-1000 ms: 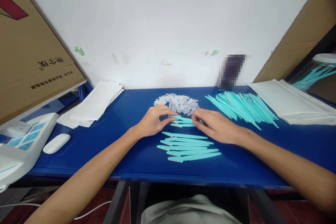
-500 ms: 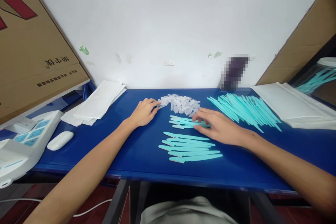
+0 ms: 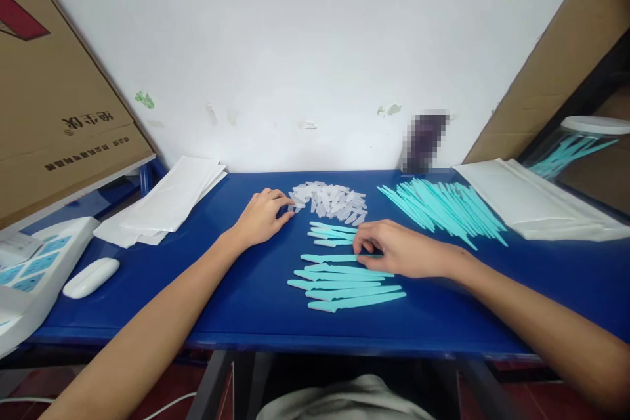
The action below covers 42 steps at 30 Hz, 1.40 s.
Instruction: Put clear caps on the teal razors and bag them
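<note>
My right hand (image 3: 381, 246) is closed at the right end of a turquoise eyebrow razor (image 3: 327, 258), which lies almost level on the table. Just beyond it are a few more razors (image 3: 332, 233), partly covered by my fingers. Nearer to me, several razors (image 3: 357, 293) form a loose row, their notched ends pointing left. At the left edge of a heap of small translucent blade caps (image 3: 335, 200) is my left hand (image 3: 266, 216). Its thumb and forefinger are bent round a cap there, mostly hidden by the fingertips.
A big pile of turquoise razors (image 3: 443, 207) lies back right beside white sleeves (image 3: 536, 200). Behind is a lidded jar (image 3: 573, 144) with razors inside. On the left are white packets (image 3: 170, 203), a white oval case (image 3: 92, 277), a power strip (image 3: 44, 269) and a cardboard box (image 3: 59, 92).
My right hand has left the farther razors, come nearer to me and taken hold of the farthest razor of the near row. My left hand stays by the caps. The view has shifted slightly.
</note>
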Tool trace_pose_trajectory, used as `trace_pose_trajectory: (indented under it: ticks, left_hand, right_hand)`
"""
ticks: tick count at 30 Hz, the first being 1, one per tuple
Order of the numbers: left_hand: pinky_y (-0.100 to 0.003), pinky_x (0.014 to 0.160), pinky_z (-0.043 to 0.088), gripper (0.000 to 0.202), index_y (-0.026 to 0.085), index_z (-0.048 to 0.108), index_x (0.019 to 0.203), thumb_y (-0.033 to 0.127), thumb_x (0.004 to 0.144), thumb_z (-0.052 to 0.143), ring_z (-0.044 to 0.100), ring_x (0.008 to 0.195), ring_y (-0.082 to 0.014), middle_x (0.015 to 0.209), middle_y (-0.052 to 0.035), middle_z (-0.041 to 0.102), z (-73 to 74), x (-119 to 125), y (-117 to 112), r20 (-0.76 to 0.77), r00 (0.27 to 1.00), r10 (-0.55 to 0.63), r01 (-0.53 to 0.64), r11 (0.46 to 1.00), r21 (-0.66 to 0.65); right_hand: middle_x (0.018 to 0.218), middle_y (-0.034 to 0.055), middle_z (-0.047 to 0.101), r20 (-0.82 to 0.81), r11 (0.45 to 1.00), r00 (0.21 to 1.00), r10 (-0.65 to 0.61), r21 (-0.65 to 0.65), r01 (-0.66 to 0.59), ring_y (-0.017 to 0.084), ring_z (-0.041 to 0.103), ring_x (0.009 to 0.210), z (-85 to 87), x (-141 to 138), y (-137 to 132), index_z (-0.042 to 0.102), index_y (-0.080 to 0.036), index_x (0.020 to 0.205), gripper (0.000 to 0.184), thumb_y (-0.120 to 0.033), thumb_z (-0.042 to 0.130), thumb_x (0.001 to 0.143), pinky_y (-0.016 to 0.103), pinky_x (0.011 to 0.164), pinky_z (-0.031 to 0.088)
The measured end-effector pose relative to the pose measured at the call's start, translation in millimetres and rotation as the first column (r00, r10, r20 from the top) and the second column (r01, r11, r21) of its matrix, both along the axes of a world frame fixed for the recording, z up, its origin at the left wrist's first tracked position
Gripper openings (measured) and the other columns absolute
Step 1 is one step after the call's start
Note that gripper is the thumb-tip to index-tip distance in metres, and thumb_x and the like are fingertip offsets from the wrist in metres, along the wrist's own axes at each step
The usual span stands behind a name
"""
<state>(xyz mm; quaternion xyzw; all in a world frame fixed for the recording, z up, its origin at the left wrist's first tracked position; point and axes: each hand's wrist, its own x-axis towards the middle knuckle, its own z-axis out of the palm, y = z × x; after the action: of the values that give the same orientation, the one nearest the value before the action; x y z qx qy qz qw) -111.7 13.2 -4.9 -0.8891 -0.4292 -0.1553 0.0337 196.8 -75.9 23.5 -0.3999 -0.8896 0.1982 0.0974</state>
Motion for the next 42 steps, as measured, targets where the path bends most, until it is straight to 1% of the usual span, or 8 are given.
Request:
trace_pose_trajectory:
  ticks: [5, 10, 14, 20, 24, 30, 37, 42]
  left_hand:
    - [-0.044, 0.092, 0.044, 0.026, 0.02, 0.069, 0.11, 0.037, 0.098, 0.053, 0.055, 0.107, -0.0284, 0.117, -0.0098, 0.065, -0.6, -1, 1, 0.04, 0.998, -0.039, 0.04, 0.998, -0.039]
    - [-0.043, 0.094, 0.043, 0.024, 0.02, 0.068, 0.102, 0.036, 0.1, 0.05, 0.054, 0.105, -0.026, 0.114, -0.0097, 0.064, 0.7, 0, 0, 0.059, 0.992, -0.11, 0.111, 0.994, -0.019]
    - [-0.04, 0.092, 0.044, 0.026, 0.019, 0.065, 0.102, 0.035, 0.103, 0.045, 0.056, 0.1, -0.0239, 0.106, -0.0087, 0.068, 7.1, 5, -7, 0.145, 0.977, -0.155, 0.151, 0.988, 0.041]
    - [-0.036, 0.087, 0.046, 0.022, 0.019, 0.065, 0.108, 0.029, 0.103, 0.045, 0.059, 0.097, -0.0215, 0.105, -0.0067, 0.071, 9.3, 13, -16, 0.222, 0.933, -0.284, 0.284, 0.958, 0.032]
    - [-0.035, 0.088, 0.047, 0.026, 0.02, 0.064, 0.111, 0.027, 0.105, 0.04, 0.06, 0.098, -0.0213, 0.107, -0.0071, 0.071, 7.4, 17, -19, 0.249, 0.917, -0.313, 0.323, 0.947, 0.003]
    - [-0.036, 0.09, 0.046, 0.027, 0.021, 0.064, 0.111, 0.028, 0.106, 0.039, 0.059, 0.098, -0.0213, 0.107, -0.0068, 0.07, 8.6, 16, -19, 0.268, 0.912, -0.31, 0.326, 0.945, -0.017]
    - [-0.034, 0.088, 0.047, 0.023, 0.02, 0.065, 0.11, 0.028, 0.105, 0.043, 0.059, 0.098, -0.0203, 0.106, -0.0062, 0.07, 6.7, 15, -19, 0.281, 0.907, -0.315, 0.337, 0.941, -0.033]
    - [-0.034, 0.088, 0.048, 0.022, 0.02, 0.066, 0.109, 0.029, 0.104, 0.046, 0.061, 0.097, -0.0203, 0.105, -0.0063, 0.072, 8.4, 17, -21, 0.326, 0.888, -0.325, 0.352, 0.936, -0.026]
  right_hand:
    - [0.072, -0.0009, 0.054, 0.022, 1.0, 0.999, -0.025, 0.0, 0.025, 0.014, 0.047, 0.063, 0.7, 0, -1, 0.063, -0.021, 0.078, 0.006, -0.024, 0.06, 0.082, 0.026, 0.057, 0.034]
    - [0.059, -0.0035, 0.046, 0.009, 0.988, 0.997, -0.07, 0.137, 0.068, 0.016, 0.047, 0.062, 0.9, -2, -2, 0.061, -0.021, 0.075, 0.012, -0.025, 0.056, 0.085, 0.031, 0.073, 0.039]
    - [0.054, -0.0035, 0.041, -0.088, 0.966, 0.985, -0.147, 0.202, 0.162, 0.018, 0.047, 0.065, -2.8, 1, -2, 0.06, -0.022, 0.076, 0.013, -0.029, 0.056, 0.086, 0.029, 0.066, 0.038]
    - [0.054, -0.0074, 0.034, -0.29, 0.924, 0.942, -0.168, 0.287, 0.253, 0.011, 0.036, 0.05, -9.1, 5, 2, 0.055, -0.021, 0.077, 0.009, -0.025, 0.054, 0.085, 0.026, 0.056, 0.032]
    - [0.056, -0.0063, 0.041, -0.265, 0.923, 0.95, -0.164, 0.297, 0.243, 0.011, 0.037, 0.05, -9.5, 5, 5, 0.054, -0.021, 0.078, 0.007, -0.024, 0.053, 0.084, 0.025, 0.053, 0.03]
    - [0.071, 0.0003, 0.064, -0.28, 0.935, 0.947, -0.155, 0.268, 0.232, 0.013, 0.052, 0.057, -9.7, 6, 4, 0.057, -0.021, 0.08, 0.006, -0.023, 0.054, 0.084, 0.026, 0.056, 0.037]
    - [0.06, -0.0024, 0.056, -0.397, 0.876, 0.902, -0.168, 0.36, 0.322, 0.012, 0.051, 0.052, -11.8, 5, 4, 0.058, -0.021, 0.079, 0.006, -0.023, 0.055, 0.085, 0.024, 0.052, 0.041]
    - [0.064, -0.001, 0.061, -0.38, 0.889, 0.912, -0.154, 0.349, 0.296, 0.013, 0.055, 0.054, -12.1, 5, 5, 0.059, -0.02, 0.081, 0.006, -0.022, 0.056, 0.085, 0.024, 0.053, 0.043]
